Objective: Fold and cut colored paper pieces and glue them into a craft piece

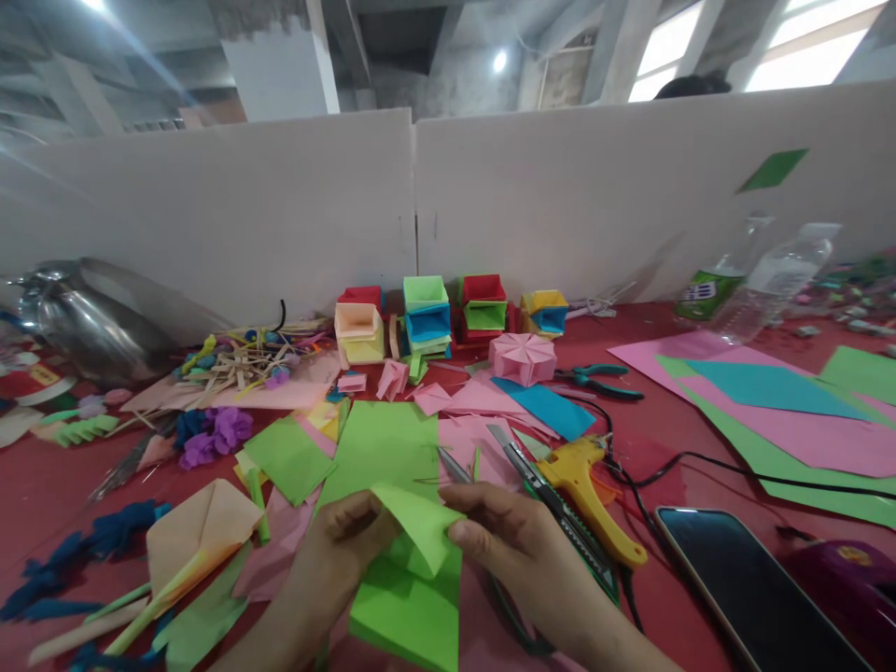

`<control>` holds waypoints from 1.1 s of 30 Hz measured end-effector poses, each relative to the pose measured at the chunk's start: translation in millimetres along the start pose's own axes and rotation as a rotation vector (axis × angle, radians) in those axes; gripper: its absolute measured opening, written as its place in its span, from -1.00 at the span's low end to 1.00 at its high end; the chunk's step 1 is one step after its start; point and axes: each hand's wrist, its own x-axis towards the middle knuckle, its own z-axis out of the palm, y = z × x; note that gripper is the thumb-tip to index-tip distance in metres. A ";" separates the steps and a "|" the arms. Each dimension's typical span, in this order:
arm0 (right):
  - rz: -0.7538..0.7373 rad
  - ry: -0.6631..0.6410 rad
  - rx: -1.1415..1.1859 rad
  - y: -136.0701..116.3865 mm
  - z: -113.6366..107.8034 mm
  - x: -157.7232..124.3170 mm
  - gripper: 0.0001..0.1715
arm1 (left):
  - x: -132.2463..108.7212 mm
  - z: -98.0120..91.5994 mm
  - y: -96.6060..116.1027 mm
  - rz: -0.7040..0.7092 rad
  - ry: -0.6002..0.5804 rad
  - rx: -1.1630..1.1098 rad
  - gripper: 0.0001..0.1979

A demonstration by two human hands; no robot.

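Observation:
A light green sheet of paper (420,527) is raised and bent between my two hands. My left hand (354,537) grips its left edge, fingers curled behind it. My right hand (508,537) pinches its right corner between thumb and fingers. Just beneath lies a brighter green paper (410,616), and beyond it another green sheet (385,439) lies flat on the table. Close to my right hand rest a box cutter (560,509) and a yellow glue gun (592,499). Scissors, partly hidden, lie under my right hand.
Folded paper boxes (427,322) are stacked along the white partition (280,205). A pink folded octagonal box (523,359) and pliers (602,378) lie before them. A phone (756,588) and a black cable are at right, plastic bottles (777,280) behind. A metal jug (91,322) stands far left.

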 end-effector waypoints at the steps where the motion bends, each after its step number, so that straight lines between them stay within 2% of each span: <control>1: 0.012 -0.004 -0.019 -1.2 -0.3 0.1 -0.67 | -0.7 0.9 1.1 -0.011 0.020 -0.018 -0.70; 7: -0.046 0.028 -0.125 -4.2 -2.0 1.1 -0.73 | 4.5 -2.3 1.0 0.018 0.084 -0.065 -0.66; 14: -0.079 0.103 -0.202 -3.4 -4.0 0.7 -0.83 | 9.7 -7.0 -5.2 0.011 0.041 -0.056 -0.67; 17: -0.028 0.139 -0.133 -3.7 -3.7 1.7 -0.77 | 6.0 -5.8 -6.1 0.015 0.013 -0.019 -0.68; 22: 0.071 0.143 -0.001 -2.5 -3.8 3.6 -0.65 | -0.9 -0.5 -5.9 0.100 -0.024 -0.015 -0.73; 27: 0.101 0.126 0.089 3.8 -4.1 5.0 -0.61 | -4.3 2.1 -5.4 0.149 -0.126 -0.030 -0.78; 33: 0.058 0.127 0.039 3.6 -3.5 6.1 -0.63 | -6.8 1.9 -4.4 0.049 -0.309 -0.078 -0.49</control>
